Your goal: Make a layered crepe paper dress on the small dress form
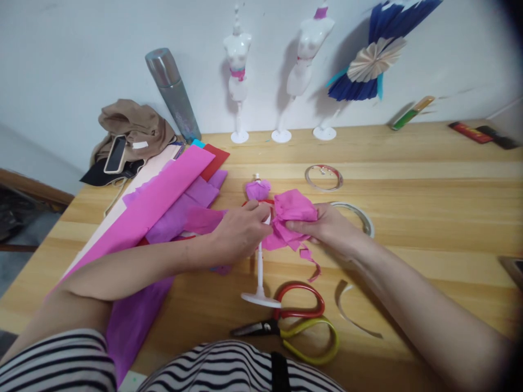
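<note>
Small mannequin located at mid-table, in front of the wearer, its white stem and round base showing below the left hand. Its upper part is grasped by that hand, fingers curled closed around it; the exact fingertip contact is hidden. Purple paper is gathered on the mannequin above the fist. Whether the base is rested on the table or lifted cannot be told.

Bunched pink paper is pinched in the right hand, thumb laid on top, the other fingers mostly hidden beneath; gap narrow, filled by the paper. The paper is held just beside the mannequin, to its right. A twisted pink scrap is seen below it.

Scissors with one red and one yellow handle are laid near the base, blades pointed left. A thin curved strip is noted to their right. One tape ring lies beyond the right hand; a second ring is partly covered by it.

Left side: a long pink sheet is laid over purple sheets. Along the wall, two white mannequins and a third, dressed in blue folded paper, are stood in a row beside a metal bottle.
</note>
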{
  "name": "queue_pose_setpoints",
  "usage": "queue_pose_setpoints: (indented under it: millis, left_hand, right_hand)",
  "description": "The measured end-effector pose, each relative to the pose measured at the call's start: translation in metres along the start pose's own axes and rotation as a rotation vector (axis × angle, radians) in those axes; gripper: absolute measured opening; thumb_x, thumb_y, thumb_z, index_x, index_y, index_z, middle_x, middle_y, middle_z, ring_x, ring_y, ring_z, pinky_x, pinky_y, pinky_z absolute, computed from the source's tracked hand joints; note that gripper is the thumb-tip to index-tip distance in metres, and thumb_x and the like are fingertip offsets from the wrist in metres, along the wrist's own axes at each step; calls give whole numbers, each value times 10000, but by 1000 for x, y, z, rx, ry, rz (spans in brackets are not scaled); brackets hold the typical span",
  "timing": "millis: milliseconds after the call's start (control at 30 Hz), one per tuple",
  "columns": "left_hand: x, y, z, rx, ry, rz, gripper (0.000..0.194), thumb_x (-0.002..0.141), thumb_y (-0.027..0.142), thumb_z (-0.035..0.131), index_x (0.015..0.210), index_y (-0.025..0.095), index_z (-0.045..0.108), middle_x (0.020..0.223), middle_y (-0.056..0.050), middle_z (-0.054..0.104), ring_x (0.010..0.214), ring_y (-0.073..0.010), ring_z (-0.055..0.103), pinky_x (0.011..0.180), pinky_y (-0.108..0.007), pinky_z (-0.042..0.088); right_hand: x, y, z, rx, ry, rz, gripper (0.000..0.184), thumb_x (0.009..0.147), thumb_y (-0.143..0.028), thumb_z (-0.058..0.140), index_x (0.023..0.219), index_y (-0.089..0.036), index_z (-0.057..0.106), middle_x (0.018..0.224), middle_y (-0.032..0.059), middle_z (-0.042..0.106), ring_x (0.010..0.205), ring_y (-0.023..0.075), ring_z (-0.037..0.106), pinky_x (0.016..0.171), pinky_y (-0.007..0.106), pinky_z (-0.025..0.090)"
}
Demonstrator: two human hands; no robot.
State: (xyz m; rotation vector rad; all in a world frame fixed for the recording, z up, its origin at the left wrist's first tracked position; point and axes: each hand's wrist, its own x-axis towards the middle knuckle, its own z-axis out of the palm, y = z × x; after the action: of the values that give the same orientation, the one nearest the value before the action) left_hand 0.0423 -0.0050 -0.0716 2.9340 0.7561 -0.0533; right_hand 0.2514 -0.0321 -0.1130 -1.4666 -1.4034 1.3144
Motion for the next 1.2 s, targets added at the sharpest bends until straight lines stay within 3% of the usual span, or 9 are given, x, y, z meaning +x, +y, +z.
queue_pose_setpoints:
  millis: [200, 367, 500, 600, 767, 900, 1000, 1100, 1200]
  left_hand:
    - [1, 3, -1, 81, -10, 65, 198, 923, 128, 473, 887, 138, 667, 1014, -125, 575, 937, -242, 522, 713, -332, 482]
    - [0, 2, 0, 100, 25, 136, 167, 911, 132, 510, 841, 124, 662, 954, -120, 581, 914, -234, 517, 750, -342, 488]
    - [-2, 0, 1, 95, 96, 172, 190, 903, 112, 508, 788, 129, 658, 952, -122, 591, 910, -226, 526, 769, -329, 487]
    - [-3, -1, 1, 112, 95, 173, 193, 907, 117, 505, 792, 129, 660, 959, -121, 598, 914, -225, 531, 769, -324, 486]
    - [-2, 0, 1, 141, 73, 170, 176, 909, 115, 508, 809, 131, 652, 933, -117, 598, 912, -228, 529, 743, -323, 483]
    - [-2, 0, 0, 156, 76, 186, 172, 912, 118, 513, 817, 127, 656, 913, -116, 605, 893, -227, 528, 720, -321, 477]
    - [-2, 0, -1, 172, 64, 188, 173, 920, 127, 513, 841, 128, 666, 927, -117, 617, 898, -231, 532, 719, -326, 472]
    - [-1, 1, -1, 205, 21, 196, 170, 925, 134, 515, 879, 123, 678, 964, -123, 627, 927, -241, 531, 744, -337, 471]
    - [0, 3, -1, 243, -5, 214, 157, 925, 139, 522, 900, 113, 674, 971, -126, 624, 947, -244, 522, 786, -354, 467]
  right_hand:
    - [-2, 2, 0, 222, -59, 174, 318, 583, -425, 813, 626, -183, 612, 485, -69, 477, 429, 69, 332, 400, 214, 233]
    - [1, 3, 1, 223, -50, 180, 364, 520, -432, 841, 580, -194, 572, 458, -85, 447, 415, 66, 332, 374, 208, 222]
    - [1, 0, 0, 204, -76, 187, 338, 556, -410, 805, 571, -192, 547, 453, -85, 438, 420, 67, 332, 390, 207, 231]
    - [0, -3, 0, 173, -77, 164, 304, 580, -394, 771, 589, -193, 543, 479, -74, 464, 434, 76, 352, 408, 217, 261]
    - [-1, -6, 4, 52, -35, 39, 240, 601, -373, 740, 627, -193, 584, 587, -41, 560, 544, 129, 482, 550, 275, 415]
    - [-2, -8, 7, -60, -17, -48, 188, 651, -331, 689, 594, -211, 556, 591, -35, 563, 566, 152, 500, 562, 285, 416]
    - [-3, -9, 7, -125, -14, -81, 76, 667, -275, 658, 676, -209, 620, 652, -15, 626, 615, 179, 558, 603, 299, 444]
    - [-4, -8, 8, -163, -8, -92, 160, 686, -239, 632, 828, -192, 690, 737, 16, 685, 683, 208, 611, 656, 319, 466]
    - [-2, -5, 8, -162, 3, -92, 156, 707, -274, 627, 825, -189, 683, 724, 20, 687, 661, 213, 617, 639, 324, 476]
